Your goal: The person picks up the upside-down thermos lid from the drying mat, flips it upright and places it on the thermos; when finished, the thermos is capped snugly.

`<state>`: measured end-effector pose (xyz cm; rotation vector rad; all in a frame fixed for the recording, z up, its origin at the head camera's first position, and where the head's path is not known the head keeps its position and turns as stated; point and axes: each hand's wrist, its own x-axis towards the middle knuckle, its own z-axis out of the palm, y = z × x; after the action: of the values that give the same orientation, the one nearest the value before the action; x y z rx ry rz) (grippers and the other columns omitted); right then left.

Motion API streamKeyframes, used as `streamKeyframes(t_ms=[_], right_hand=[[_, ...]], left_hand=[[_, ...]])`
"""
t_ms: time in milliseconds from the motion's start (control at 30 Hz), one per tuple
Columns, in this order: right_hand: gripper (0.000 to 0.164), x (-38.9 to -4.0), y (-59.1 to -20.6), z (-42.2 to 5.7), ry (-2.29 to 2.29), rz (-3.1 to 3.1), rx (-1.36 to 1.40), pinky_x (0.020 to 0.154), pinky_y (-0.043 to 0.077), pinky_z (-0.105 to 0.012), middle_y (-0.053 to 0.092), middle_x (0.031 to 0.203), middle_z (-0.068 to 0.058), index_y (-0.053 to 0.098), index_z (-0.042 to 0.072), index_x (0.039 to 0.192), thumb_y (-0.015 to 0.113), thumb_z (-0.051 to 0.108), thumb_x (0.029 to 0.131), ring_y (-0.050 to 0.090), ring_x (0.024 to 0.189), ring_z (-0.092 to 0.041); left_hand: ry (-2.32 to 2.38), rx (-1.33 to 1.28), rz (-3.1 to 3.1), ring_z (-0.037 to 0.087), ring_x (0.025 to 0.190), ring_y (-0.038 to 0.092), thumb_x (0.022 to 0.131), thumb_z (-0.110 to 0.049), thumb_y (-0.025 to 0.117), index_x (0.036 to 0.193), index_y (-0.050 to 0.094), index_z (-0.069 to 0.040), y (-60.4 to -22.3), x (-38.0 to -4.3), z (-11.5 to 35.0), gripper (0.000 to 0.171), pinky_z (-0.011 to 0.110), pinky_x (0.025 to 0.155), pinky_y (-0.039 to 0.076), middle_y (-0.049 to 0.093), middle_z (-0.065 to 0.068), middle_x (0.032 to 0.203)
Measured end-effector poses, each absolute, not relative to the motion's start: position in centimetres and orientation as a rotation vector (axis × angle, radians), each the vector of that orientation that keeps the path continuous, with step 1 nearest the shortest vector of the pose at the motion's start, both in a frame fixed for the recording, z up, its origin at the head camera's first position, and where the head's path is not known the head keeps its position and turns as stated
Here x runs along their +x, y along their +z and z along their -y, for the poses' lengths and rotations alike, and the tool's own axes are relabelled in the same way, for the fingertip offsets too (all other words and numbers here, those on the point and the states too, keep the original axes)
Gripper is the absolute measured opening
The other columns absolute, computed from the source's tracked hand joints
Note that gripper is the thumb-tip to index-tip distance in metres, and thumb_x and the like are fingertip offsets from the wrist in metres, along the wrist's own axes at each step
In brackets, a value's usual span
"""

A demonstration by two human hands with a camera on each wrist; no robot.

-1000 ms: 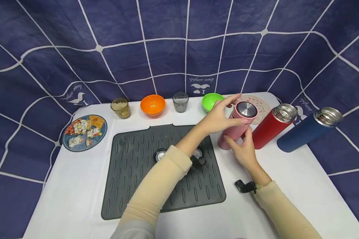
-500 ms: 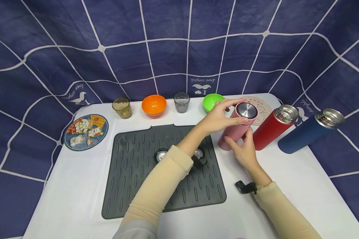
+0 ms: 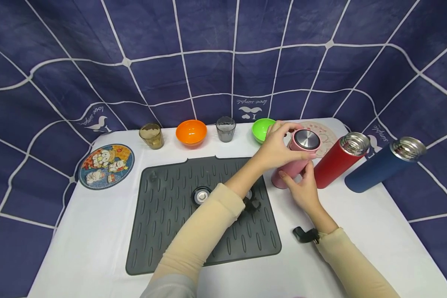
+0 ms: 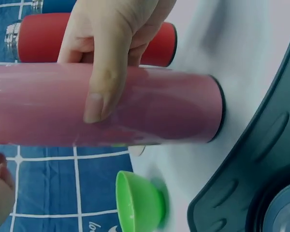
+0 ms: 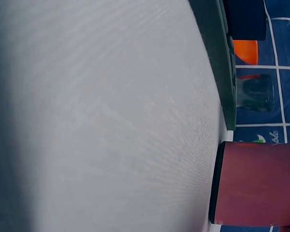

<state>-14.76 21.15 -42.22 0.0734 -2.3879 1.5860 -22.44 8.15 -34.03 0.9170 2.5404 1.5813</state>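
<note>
A pink thermos [image 3: 291, 167] stands on the white table right of the mat. My left hand [image 3: 275, 151] reaches across and grips its top at the silver-topped lid [image 3: 307, 139], thumb in front and fingers behind. Lower down, my right hand [image 3: 303, 188] holds the body; its thumb lies across the pink side in the left wrist view. The right wrist view shows just the thermos base [image 5: 256, 183] on the table. Close by on the right are a red thermos [image 3: 337, 159] and a blue thermos [image 3: 381, 167], both without lids, their steel mouths showing.
Two round lids, one at left [image 3: 201, 195] and one half hidden under my left arm, lie on the grey mat [image 3: 164, 231]. Along the back stand a brown glass [image 3: 151, 136], an orange bowl [image 3: 191, 133], a clear glass [image 3: 225, 129] and a green bowl [image 3: 261, 129]. Round placemats lie left [image 3: 106, 166] and right [image 3: 322, 136].
The left hand has turned around the top of the pink thermos, its thumb sliding to the right across the front. The right hand keeps its hold on the body.
</note>
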Motion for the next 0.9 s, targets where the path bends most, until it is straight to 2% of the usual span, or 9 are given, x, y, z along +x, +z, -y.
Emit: streamKeyframes(t_ms=[100,200,333,400,467,567,667,800,900], right_hand=[[0.072,-14.8,-42.2,-21.1,1.584,2.385,0.068,0.107,0.033,-0.044,0.045,0.134,-0.013,0.026,0.001,0.138,0.07,0.006,0.082,0.045,0.126,-0.025],[0.073,-14.8,-42.2,-21.1,1.595,2.385,0.053,0.107,0.034,-0.041,0.045,0.133,-0.013,0.025,0.001,0.139,0.071,0.006,0.082,0.046,0.125,-0.024],[0.074,-14.7,-42.3,-21.2,1.606,2.381,0.056,0.107,0.034,-0.043,0.045,0.134,-0.014,0.024,0.001,0.139,0.071,0.005,0.082,0.045,0.125,-0.025],[0.073,-14.7,-42.3,-21.2,1.604,2.381,0.061,0.108,0.033,-0.044,0.044,0.135,-0.014,0.025,0.001,0.138,0.071,0.005,0.082,0.045,0.126,-0.026],[0.071,-14.7,-42.3,-21.2,1.6,2.376,0.064,0.108,0.033,-0.044,0.045,0.135,-0.012,0.026,0.003,0.138,0.07,0.006,0.082,0.045,0.127,-0.023],[0.067,-14.7,-42.3,-21.3,1.599,2.369,0.066,0.106,0.034,-0.036,0.046,0.134,-0.01,0.028,0.004,0.135,0.07,0.006,0.083,0.046,0.123,-0.013],[0.067,-14.7,-42.3,-21.3,1.585,2.373,0.077,0.104,0.035,-0.03,0.047,0.132,-0.01,0.028,0.003,0.136,0.069,0.005,0.083,0.045,0.118,-0.003],[0.07,-14.8,-42.3,-21.4,1.575,2.384,0.097,0.107,0.035,-0.037,0.045,0.133,-0.012,0.026,0.001,0.138,0.07,0.005,0.083,0.045,0.12,-0.005],[0.071,-14.8,-42.3,-21.3,1.593,2.383,0.109,0.107,0.034,-0.045,0.045,0.134,-0.013,0.025,0.002,0.138,0.07,0.005,0.083,0.045,0.123,-0.012]], left_hand=[[1.551,0.942,-2.533,0.005,0.109,0.041,0.067,-0.044,0.083,0.13,0.051,-0.022,-33.8,-22.7,-8.1,0.074,0.017,0.088,0.039,0.051,-0.008,0.127],[1.614,0.966,-2.356,0.004,0.116,0.045,0.073,-0.033,0.081,0.136,0.043,-0.019,-33.7,-23.1,-7.5,0.075,0.017,0.097,0.037,0.052,-0.005,0.132],[1.701,0.952,-2.133,0.004,0.119,0.048,0.077,-0.019,0.077,0.133,0.039,-0.015,-33.7,-23.4,-7.0,0.068,0.021,0.105,0.034,0.052,-0.002,0.13],[1.692,0.942,-2.159,0.005,0.116,0.046,0.075,-0.023,0.079,0.13,0.042,-0.014,-33.7,-23.2,-7.2,0.067,0.021,0.102,0.037,0.05,-0.004,0.127],[1.658,0.914,-2.286,0.004,0.113,0.043,0.069,-0.033,0.083,0.128,0.044,-0.017,-33.7,-22.7,-7.8,0.072,0.019,0.096,0.039,0.05,-0.008,0.124],[1.6,0.868,-2.482,0.005,0.11,0.041,0.061,-0.046,0.085,0.126,0.047,-0.018,-33.5,-22.1,-8.7,0.08,0.017,0.089,0.039,0.051,-0.01,0.12],[1.568,0.865,-2.521,0.006,0.109,0.041,0.063,-0.046,0.084,0.128,0.05,-0.018,-33.3,-22.2,-8.7,0.078,0.018,0.088,0.04,0.054,-0.01,0.121],[1.629,0.902,-2.279,0.005,0.119,0.045,0.074,-0.028,0.08,0.138,0.042,-0.019,-33.2,-22.9,-7.7,0.074,0.024,0.101,0.039,0.054,-0.005,0.131],[1.657,0.897,-2.196,0.004,0.125,0.044,0.074,-0.025,0.08,0.139,0.035,-0.019,-33.2,-23.0,-7.6,0.079,0.026,0.105,0.037,0.049,-0.004,0.136]])
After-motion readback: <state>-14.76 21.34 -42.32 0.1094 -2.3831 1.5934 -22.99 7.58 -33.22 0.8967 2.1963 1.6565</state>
